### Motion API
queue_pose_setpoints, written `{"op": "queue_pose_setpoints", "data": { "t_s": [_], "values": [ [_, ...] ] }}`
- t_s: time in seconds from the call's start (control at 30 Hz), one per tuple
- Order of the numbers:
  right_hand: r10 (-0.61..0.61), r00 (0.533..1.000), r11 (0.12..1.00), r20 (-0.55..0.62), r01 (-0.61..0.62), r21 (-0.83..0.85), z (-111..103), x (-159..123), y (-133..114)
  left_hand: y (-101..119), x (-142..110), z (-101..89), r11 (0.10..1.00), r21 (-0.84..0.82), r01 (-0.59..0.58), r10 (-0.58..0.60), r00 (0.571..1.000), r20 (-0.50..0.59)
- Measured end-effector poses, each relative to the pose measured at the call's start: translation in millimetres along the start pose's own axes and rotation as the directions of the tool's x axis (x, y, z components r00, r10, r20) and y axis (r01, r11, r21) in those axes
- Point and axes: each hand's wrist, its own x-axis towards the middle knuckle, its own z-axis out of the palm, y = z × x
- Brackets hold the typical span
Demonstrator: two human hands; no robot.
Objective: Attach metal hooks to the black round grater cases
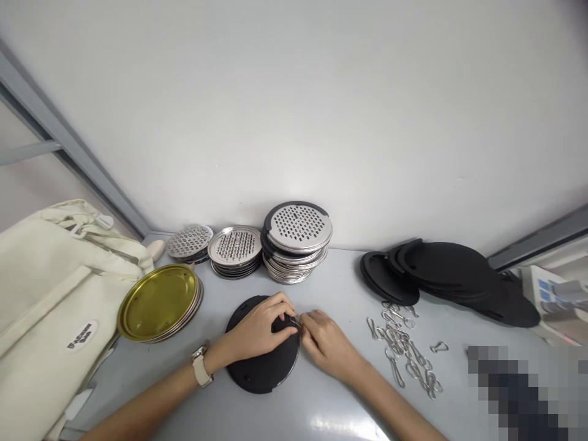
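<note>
A round black disc (pixel 264 367) lies flat on the grey table in front of me. My left hand (pixel 260 327) rests on its upper part, fingers curled and pinching at the right rim. My right hand (pixel 328 344) meets it there, fingers closed in a pinch. Between the two sets of fingertips sits a small metal wire clip (pixel 295 320), held at the disc's edge. A pale watch is on my left wrist.
Loose wire clips (pixel 407 355) lie in a pile to the right. Behind them are stacked black discs (pixel 441 269). Three stacks of perforated steel discs (pixel 296 242) line the wall. Gold lids (pixel 158 301) sit left, beside a cream canvas bag (pixel 50 306).
</note>
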Motion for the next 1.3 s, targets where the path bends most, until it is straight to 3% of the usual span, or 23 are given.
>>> {"op": "queue_pose_setpoints", "data": {
  "t_s": [1.3],
  "values": [
    [-0.012,0.999,1.0,-0.047,0.012,0.007,6.0,-0.7,3.8,5.9,-0.6,-3.2,1.0,-0.002,0.007,-0.007,0.999,0.035]
  ]
}}
